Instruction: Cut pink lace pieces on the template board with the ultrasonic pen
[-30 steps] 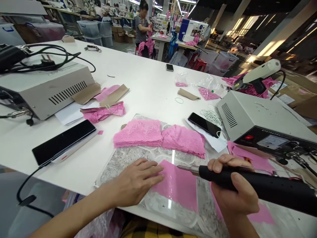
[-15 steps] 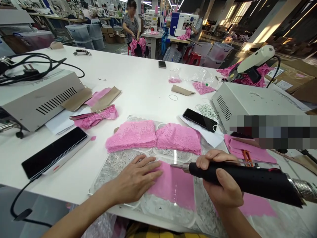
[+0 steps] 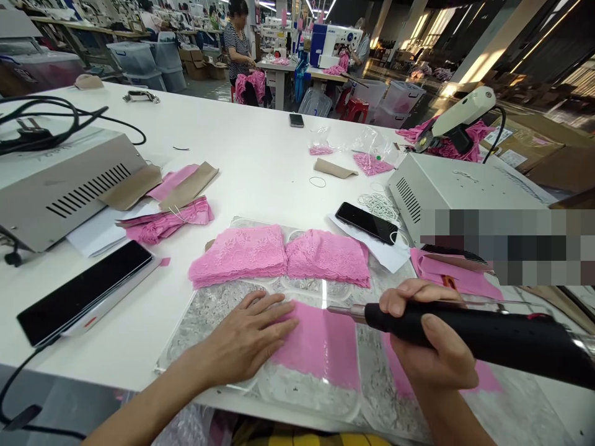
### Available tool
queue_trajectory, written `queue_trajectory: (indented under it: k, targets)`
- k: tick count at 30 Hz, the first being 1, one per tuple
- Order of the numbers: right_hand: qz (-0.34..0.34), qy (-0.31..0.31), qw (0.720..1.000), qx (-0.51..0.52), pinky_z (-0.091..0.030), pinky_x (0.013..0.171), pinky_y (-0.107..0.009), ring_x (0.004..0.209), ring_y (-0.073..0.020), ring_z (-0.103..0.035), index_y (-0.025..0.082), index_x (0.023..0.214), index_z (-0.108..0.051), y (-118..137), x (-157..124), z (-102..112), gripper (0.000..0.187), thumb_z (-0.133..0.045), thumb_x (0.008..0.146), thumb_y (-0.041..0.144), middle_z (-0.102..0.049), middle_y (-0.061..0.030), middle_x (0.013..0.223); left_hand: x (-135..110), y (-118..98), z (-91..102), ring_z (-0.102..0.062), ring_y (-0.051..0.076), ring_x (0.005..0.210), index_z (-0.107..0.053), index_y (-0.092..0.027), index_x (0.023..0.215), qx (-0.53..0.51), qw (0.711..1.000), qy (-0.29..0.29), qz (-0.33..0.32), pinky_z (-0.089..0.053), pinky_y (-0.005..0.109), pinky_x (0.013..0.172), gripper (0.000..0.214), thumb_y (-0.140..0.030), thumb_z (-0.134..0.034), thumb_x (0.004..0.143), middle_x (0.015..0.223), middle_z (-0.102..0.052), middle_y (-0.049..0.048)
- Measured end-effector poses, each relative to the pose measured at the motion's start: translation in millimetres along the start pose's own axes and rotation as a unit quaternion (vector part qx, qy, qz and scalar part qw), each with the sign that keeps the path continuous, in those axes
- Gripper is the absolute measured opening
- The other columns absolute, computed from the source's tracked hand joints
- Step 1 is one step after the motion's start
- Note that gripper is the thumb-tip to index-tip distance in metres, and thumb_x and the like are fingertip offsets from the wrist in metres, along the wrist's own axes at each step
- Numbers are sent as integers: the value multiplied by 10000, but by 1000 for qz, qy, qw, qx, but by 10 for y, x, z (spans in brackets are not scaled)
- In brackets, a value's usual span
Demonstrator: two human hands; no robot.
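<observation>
My left hand (image 3: pixel 253 337) lies flat with fingers stretched out over the left part of a pink fabric piece (image 3: pixel 332 353). That piece rests under or on a clear template plate on the grey mottled mat (image 3: pixel 186 334); I cannot tell which. My right hand (image 3: pixel 430 331) is wrapped round a thick black handheld tool (image 3: pixel 502 331) with a narrow metal tip, held almost level. The tip points left, at the upper edge of the pink fabric; whether it touches is unclear. Just beyond lie two stacks of pink lace pieces (image 3: pixel 239 254) (image 3: pixel 328 257). More pink fabric (image 3: pixel 397 368) shows beneath my right hand.
Grey vented boxes stand left (image 3: pixel 88 186) and right (image 3: pixel 460 183). Phones (image 3: pixel 86 291) (image 3: pixel 367 222) lie on both sides. Pink and tan pieces (image 3: pixel 171 217) are at left; a tangle of elastic loops (image 3: pixel 379 204) lies at right. Co-workers are beyond the table.
The camera view has shifted, so the table things appear slightly further left. The tool's tip has moved a little right along the fabric's upper edge. My left hand stays flat on it.
</observation>
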State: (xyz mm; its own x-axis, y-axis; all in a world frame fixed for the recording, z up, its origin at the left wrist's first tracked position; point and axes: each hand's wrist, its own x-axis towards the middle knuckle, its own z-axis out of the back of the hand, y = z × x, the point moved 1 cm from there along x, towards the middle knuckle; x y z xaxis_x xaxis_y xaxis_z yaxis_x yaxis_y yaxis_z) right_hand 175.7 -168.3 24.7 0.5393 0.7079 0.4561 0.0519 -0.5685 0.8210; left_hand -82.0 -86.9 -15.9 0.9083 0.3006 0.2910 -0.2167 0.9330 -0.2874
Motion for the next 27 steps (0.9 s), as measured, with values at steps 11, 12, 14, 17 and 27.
queue_trajectory:
  k: [11,12,14,17,27]
  targets:
    - [-1,-14,1000,-23,-503,533,-310,558,-109,-536,200,844,-646,51,-19,108,107,-638,753,256,-574,-11,806,5,2,7,-504,283,1318,-564,-187,1339,5,1000,-11,-7,-379,500,1090,358,-193,-431,1007,1371,-604,94]
    - [-2,-12,1000,-23,-503,531,-310,559,-110,-536,201,842,-642,45,-18,105,102,-642,756,257,-576,-11,804,5,3,10,-503,279,1322,-561,-190,1344,5,1000,-12,-6,-381,496,1092,361,-193,-433,1006,1371,-604,94]
    - [-3,-7,1000,-26,-502,535,-311,561,-112,-536,204,838,-633,36,-19,100,90,-641,765,255,-580,-12,801,2,5,12,-496,275,1331,-554,-196,1358,5,1000,-9,-3,-383,493,1100,370,-194,-436,1007,1378,-599,92]
    - [-2,8,1000,-28,-503,544,-314,562,-113,-536,209,839,-624,26,-18,94,72,-633,778,247,-584,-10,798,-4,8,16,-494,272,1335,-540,-205,1380,10,1000,-5,-3,-382,496,1109,381,-209,-429,1016,1389,-591,91]
    - [21,-64,997,-47,-479,500,-317,526,-111,-515,193,797,-640,137,62,355,120,-609,692,243,-573,-12,775,5,32,56,-490,257,1341,-544,-199,1373,26,999,-22,-28,-408,448,1094,382,-186,-431,1008,1373,-606,76]
